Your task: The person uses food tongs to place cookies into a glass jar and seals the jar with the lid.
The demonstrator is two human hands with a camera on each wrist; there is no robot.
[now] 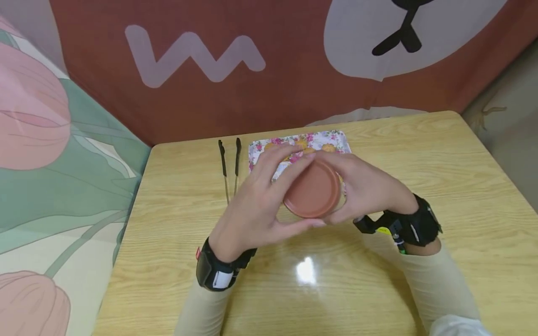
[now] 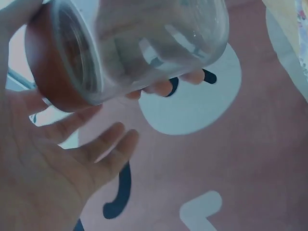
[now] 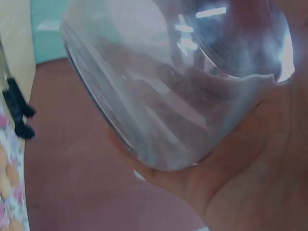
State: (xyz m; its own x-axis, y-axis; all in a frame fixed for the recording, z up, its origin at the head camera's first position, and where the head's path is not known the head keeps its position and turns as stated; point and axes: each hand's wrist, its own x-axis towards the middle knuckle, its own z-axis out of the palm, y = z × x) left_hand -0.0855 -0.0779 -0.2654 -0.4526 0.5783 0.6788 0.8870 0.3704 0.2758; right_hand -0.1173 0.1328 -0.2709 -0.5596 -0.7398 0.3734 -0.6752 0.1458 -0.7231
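Observation:
A clear jar (image 2: 159, 43) with a reddish-brown lid (image 1: 313, 189) is held up over the table between both hands, its lid facing the head camera. My left hand (image 1: 256, 205) grips the lid's edge, thumb along the near side and fingers over the far side. Around the jar's body curls my right hand (image 1: 370, 186), seen close against the clear wall (image 3: 149, 96) in the right wrist view. Through that wall no contents show. Behind the hands, partly covered by them, lies a floral tray (image 1: 339, 137) with several round golden cookies (image 1: 328, 148).
Tongs with black tips (image 1: 222, 158) lie left of the tray on the wooden table (image 1: 176, 224), their lower part behind the left hand. A printed brown cloth (image 1: 290, 93) hangs along the far edge, and a floral curtain (image 1: 96, 154) borders the left side.

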